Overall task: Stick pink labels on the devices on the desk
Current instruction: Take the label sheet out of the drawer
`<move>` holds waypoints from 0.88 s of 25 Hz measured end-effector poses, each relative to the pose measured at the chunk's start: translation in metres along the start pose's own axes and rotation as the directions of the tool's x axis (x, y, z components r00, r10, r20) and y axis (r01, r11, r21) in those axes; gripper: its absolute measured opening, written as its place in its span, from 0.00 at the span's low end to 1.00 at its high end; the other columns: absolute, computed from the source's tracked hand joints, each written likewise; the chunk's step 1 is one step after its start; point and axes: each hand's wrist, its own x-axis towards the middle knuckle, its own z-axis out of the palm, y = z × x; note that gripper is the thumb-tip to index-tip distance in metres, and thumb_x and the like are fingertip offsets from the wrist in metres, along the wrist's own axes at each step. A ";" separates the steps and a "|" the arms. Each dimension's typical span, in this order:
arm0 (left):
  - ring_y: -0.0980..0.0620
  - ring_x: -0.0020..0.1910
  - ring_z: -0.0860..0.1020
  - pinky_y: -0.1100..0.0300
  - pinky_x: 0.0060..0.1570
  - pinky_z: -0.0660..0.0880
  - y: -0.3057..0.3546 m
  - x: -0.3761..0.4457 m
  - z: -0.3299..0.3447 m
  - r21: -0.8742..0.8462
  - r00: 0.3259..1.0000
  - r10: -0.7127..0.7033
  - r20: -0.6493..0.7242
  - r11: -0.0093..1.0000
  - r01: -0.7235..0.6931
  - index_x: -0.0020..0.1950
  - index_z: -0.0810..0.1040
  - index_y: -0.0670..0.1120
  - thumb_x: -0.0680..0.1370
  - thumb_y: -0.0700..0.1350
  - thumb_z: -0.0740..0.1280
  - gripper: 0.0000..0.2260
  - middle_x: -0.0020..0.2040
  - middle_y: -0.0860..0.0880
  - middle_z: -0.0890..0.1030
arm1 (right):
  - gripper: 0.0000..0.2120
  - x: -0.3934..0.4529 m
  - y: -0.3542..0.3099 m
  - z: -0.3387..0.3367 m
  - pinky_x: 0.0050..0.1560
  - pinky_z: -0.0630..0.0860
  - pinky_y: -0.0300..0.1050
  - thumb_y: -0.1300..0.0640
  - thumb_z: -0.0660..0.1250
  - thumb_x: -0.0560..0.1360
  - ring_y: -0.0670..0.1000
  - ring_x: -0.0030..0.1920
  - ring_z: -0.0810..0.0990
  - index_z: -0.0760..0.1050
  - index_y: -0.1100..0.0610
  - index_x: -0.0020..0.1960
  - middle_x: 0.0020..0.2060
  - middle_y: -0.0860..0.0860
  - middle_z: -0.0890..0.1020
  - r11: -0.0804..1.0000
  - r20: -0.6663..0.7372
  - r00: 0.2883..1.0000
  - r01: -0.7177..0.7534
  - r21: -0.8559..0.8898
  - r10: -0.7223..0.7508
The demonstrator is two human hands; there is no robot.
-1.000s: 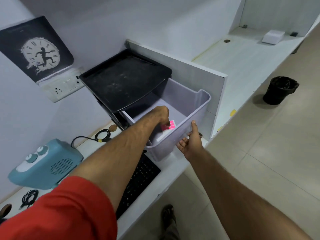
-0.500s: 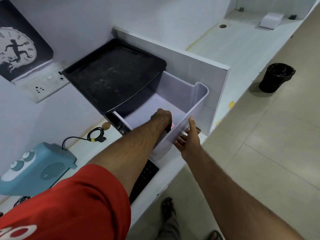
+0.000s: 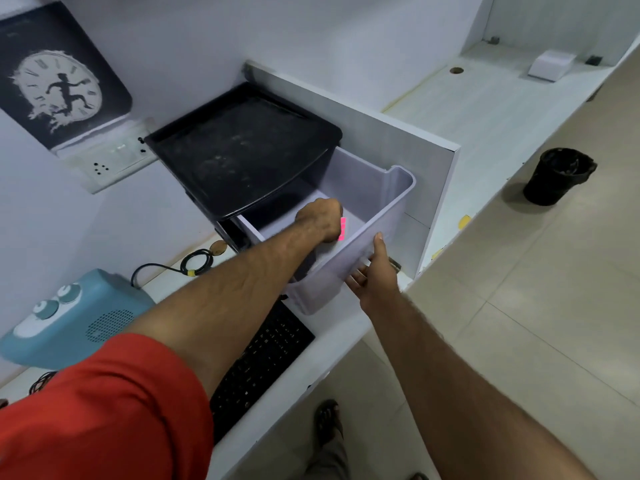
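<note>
A grey plastic drawer (image 3: 388,216) stands pulled out from under a black tray top (image 3: 242,147). My left hand (image 3: 320,218) reaches down inside the drawer, closed on a strip of pink labels (image 3: 343,228) that shows at its knuckles. My right hand (image 3: 375,275) holds the drawer's front wall, thumb over the rim and fingers underneath. On the desk sit a black keyboard (image 3: 266,355) and a teal device with two knobs (image 3: 65,320).
A white partition (image 3: 408,143) stands right behind the drawer. A coiled black cable (image 3: 194,263) lies by the wall. Further along the desk is a small white box (image 3: 550,65). A black bin (image 3: 557,176) stands on the tiled floor.
My left hand dipped deeper into the drawer, hiding the labels, and has now lifted a little so they show again. The right hand has stayed on the drawer front.
</note>
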 end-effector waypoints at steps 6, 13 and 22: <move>0.45 0.42 0.79 0.55 0.40 0.75 -0.034 -0.053 -0.053 -0.308 0.939 -0.045 -0.341 0.949 -0.067 0.48 0.81 0.47 0.73 0.40 0.67 0.06 0.42 0.48 0.81 | 0.19 -0.007 0.004 0.023 0.62 0.77 0.53 0.43 0.66 0.79 0.56 0.57 0.77 0.72 0.53 0.62 0.59 0.53 0.77 0.976 -0.197 0.959 0.182 -0.124 -0.203; 0.53 0.39 0.78 0.65 0.34 0.72 -0.076 -0.074 -0.086 -0.694 0.841 -0.291 -0.455 0.708 -0.131 0.47 0.81 0.46 0.76 0.38 0.62 0.08 0.42 0.51 0.81 | 0.21 -0.019 0.007 0.078 0.51 0.79 0.47 0.54 0.67 0.80 0.53 0.57 0.76 0.68 0.50 0.72 0.66 0.53 0.74 0.968 -0.076 0.970 0.219 -0.122 -0.229; 0.56 0.42 0.82 0.60 0.44 0.80 -0.132 -0.040 -0.084 -0.917 0.821 -0.483 -0.303 0.382 -0.114 0.48 0.81 0.50 0.77 0.40 0.65 0.07 0.42 0.55 0.82 | 0.25 0.017 0.014 0.144 0.52 0.79 0.48 0.56 0.62 0.82 0.50 0.42 0.72 0.64 0.49 0.77 0.46 0.48 0.77 0.944 0.114 0.979 0.196 -0.267 -0.171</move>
